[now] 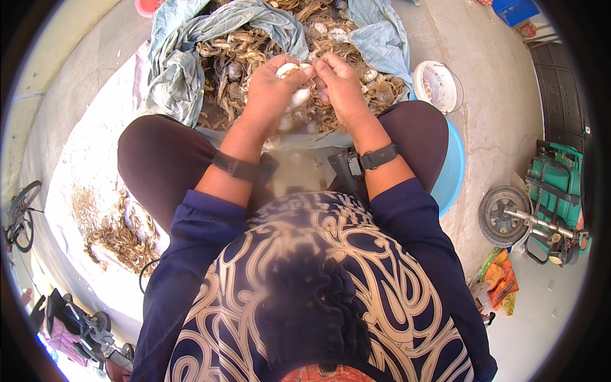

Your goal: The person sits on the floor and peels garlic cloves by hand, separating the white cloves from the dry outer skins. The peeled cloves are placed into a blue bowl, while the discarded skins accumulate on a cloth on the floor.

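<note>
My left hand (pixel 269 86) holds a white garlic bulb (pixel 287 70) between thumb and fingers. Close against it, my right hand (pixel 340 83) has thumb and forefinger pinched together at the bulb's right side. Whether a bit of skin or root sits in that pinch is too small to tell. Just below my left fingers shows another white bulb (pixel 300 97); I cannot tell if it is held or lies on the pile. Under both hands spreads a heap of dried garlic stalks (pixel 229 95) with bulbs among them, such as a whole bulb (pixel 370 75) at the right.
Blue cloth (pixel 179 81) edges the heap. At right stand a white bucket (pixel 456 88) and a blue basin (pixel 451 167), partly behind my knee. Stalk scraps (pixel 126 234) lie on a white sheet (pixel 76 176) at left. A green wheeled cart (pixel 556 176) stands far right.
</note>
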Demonstrator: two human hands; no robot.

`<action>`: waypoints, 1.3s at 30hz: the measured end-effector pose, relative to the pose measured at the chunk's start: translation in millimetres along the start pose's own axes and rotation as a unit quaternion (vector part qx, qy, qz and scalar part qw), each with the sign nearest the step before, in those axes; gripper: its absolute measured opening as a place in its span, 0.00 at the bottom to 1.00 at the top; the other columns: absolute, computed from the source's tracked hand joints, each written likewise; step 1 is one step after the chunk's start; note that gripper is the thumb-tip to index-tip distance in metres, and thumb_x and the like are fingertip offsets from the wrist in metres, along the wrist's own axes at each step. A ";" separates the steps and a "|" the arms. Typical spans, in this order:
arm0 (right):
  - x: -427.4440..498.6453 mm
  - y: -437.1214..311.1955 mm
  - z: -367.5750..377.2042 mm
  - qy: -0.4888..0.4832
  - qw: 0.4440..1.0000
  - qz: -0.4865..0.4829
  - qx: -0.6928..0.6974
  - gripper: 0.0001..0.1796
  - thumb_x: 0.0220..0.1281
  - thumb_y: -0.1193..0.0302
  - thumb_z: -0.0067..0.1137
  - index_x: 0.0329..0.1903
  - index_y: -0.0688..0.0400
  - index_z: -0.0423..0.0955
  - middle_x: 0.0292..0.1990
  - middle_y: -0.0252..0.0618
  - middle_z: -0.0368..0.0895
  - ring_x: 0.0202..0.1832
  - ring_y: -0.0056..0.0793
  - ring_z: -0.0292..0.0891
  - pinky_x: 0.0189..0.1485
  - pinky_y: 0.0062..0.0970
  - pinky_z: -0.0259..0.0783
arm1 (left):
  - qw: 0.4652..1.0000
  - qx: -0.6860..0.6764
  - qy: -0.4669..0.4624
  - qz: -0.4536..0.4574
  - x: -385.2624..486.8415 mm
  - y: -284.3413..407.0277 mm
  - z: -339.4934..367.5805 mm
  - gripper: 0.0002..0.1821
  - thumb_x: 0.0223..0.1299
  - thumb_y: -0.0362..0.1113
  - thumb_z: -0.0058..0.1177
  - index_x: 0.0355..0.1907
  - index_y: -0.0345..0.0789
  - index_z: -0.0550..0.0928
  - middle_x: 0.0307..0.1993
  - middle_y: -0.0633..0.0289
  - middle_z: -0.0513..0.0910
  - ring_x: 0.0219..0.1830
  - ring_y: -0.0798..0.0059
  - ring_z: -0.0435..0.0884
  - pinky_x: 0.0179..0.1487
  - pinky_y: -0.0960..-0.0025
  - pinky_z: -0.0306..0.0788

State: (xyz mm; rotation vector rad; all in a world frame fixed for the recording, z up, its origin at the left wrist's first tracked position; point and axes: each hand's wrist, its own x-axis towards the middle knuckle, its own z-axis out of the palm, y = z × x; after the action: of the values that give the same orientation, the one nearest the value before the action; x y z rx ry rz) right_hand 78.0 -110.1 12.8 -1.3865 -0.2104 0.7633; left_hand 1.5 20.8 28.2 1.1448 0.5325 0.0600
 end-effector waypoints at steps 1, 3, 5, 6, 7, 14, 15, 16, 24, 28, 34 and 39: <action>-0.1 0.4 -0.1 -0.006 1.000 0.000 0.029 0.10 0.74 0.65 0.48 0.34 0.53 0.68 0.21 0.23 0.62 0.21 0.10 0.54 0.21 0.15 0.55 | 1.000 -0.017 -0.007 -0.001 -0.7 0.5 0.5 0.07 0.60 0.33 0.62 0.38 0.35 0.80 0.29 0.67 0.80 0.28 0.84 0.77 0.29 0.79 0.72; -0.4 1.8 0.1 -0.010 0.998 -0.003 0.070 0.10 0.73 0.64 0.49 0.34 0.52 0.68 0.21 0.22 0.62 0.20 0.10 0.54 0.22 0.15 0.54 | 1.000 -0.016 -0.021 0.008 -2.0 1.5 0.6 0.07 0.60 0.33 0.62 0.38 0.35 0.80 0.29 0.67 0.80 0.28 0.84 0.77 0.29 0.79 0.72; -0.2 3.1 0.7 -0.008 0.995 -0.002 0.095 0.11 0.72 0.63 0.50 0.33 0.52 0.68 0.21 0.22 0.62 0.20 0.10 0.53 0.22 0.15 0.52 | 0.999 -0.022 -0.030 0.018 -2.8 2.4 0.7 0.07 0.59 0.33 0.62 0.37 0.35 0.80 0.28 0.67 0.80 0.26 0.84 0.77 0.27 0.79 0.72; 0.0 3.4 0.5 -0.009 0.994 -0.002 0.106 0.10 0.72 0.63 0.51 0.33 0.51 0.68 0.21 0.21 0.62 0.20 0.10 0.53 0.22 0.15 0.52 | 0.999 -0.028 -0.031 0.024 -2.9 3.0 0.7 0.06 0.59 0.33 0.63 0.35 0.35 0.80 0.27 0.67 0.81 0.25 0.84 0.77 0.26 0.79 0.72; 0.4 3.4 -0.2 -0.012 0.993 0.005 0.117 0.10 0.72 0.63 0.51 0.33 0.51 0.68 0.20 0.21 0.61 0.20 0.10 0.53 0.22 0.15 0.52 | 0.998 -0.036 -0.035 0.031 -3.0 3.4 0.6 0.06 0.58 0.33 0.63 0.34 0.35 0.80 0.26 0.67 0.81 0.24 0.84 0.77 0.26 0.79 0.72; -1.3 7.8 -2.4 -0.017 0.969 0.045 0.242 0.06 0.72 0.64 0.51 0.38 0.50 0.70 0.22 0.21 0.63 0.21 0.10 0.56 0.22 0.13 0.56 | 0.997 0.013 -0.059 0.055 -6.5 5.4 0.8 0.07 0.59 0.34 0.63 0.38 0.36 0.81 0.29 0.68 0.80 0.27 0.85 0.77 0.27 0.80 0.72; -2.3 8.3 -2.4 -0.013 0.962 0.057 0.266 0.06 0.72 0.64 0.52 0.38 0.50 0.70 0.22 0.21 0.63 0.21 0.10 0.57 0.23 0.13 0.57 | 0.995 0.021 -0.062 0.070 -6.7 5.0 2.1 0.08 0.59 0.34 0.63 0.38 0.36 0.81 0.29 0.68 0.81 0.27 0.85 0.77 0.27 0.80 0.72; -2.9 8.6 -2.2 -0.019 0.955 0.065 0.289 0.06 0.72 0.64 0.52 0.38 0.50 0.71 0.22 0.21 0.64 0.22 0.10 0.58 0.23 0.14 0.58 | 0.995 0.032 -0.061 0.077 -6.6 4.7 3.2 0.08 0.59 0.34 0.63 0.38 0.36 0.81 0.29 0.68 0.81 0.27 0.85 0.77 0.28 0.80 0.72; 0.4 4.7 0.7 0.003 0.973 -0.017 0.229 0.05 0.67 0.71 0.57 0.41 0.57 0.73 0.30 0.32 0.77 0.31 0.20 0.71 0.32 0.21 0.68 | 0.997 0.053 -0.015 0.055 0.6 4.2 -5.5 0.08 0.60 0.35 0.61 0.39 0.35 0.80 0.31 0.67 0.81 0.28 0.85 0.77 0.31 0.80 0.72; 2.2 2.0 -5.3 -0.022 0.990 -0.031 0.138 0.05 0.65 0.73 0.58 0.41 0.59 0.73 0.34 0.33 0.77 0.33 0.20 0.72 0.34 0.21 0.70 | 0.993 0.097 -0.004 0.062 3.2 0.4 -7.2 0.08 0.60 0.35 0.61 0.39 0.35 0.80 0.30 0.66 0.80 0.27 0.83 0.77 0.28 0.79 0.72; 0.0 -2.5 -5.4 -0.030 0.997 -0.074 0.024 0.05 0.64 0.74 0.60 0.39 0.59 0.72 0.32 0.32 0.77 0.30 0.19 0.73 0.32 0.20 0.71 | 0.999 0.024 -0.018 0.020 2.4 2.6 -10.5 0.09 0.61 0.35 0.60 0.40 0.34 0.79 0.31 0.63 0.80 0.27 0.81 0.78 0.26 0.77 0.72; -2.1 -5.5 -1.9 -0.027 0.995 -0.091 -0.033 0.06 0.64 0.73 0.60 0.38 0.60 0.72 0.28 0.32 0.77 0.27 0.17 0.72 0.31 0.19 0.70 | 1.000 -0.016 -0.019 0.005 1.4 0.6 -8.5 0.08 0.63 0.34 0.57 0.40 0.32 0.78 0.32 0.60 0.81 0.27 0.78 0.79 0.26 0.75 0.73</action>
State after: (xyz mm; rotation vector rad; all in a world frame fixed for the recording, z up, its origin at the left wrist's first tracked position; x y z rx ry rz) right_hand 79.4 -112.8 18.1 -1.3885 -0.4014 0.6473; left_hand -0.8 28.7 25.6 1.1146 0.4901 0.0544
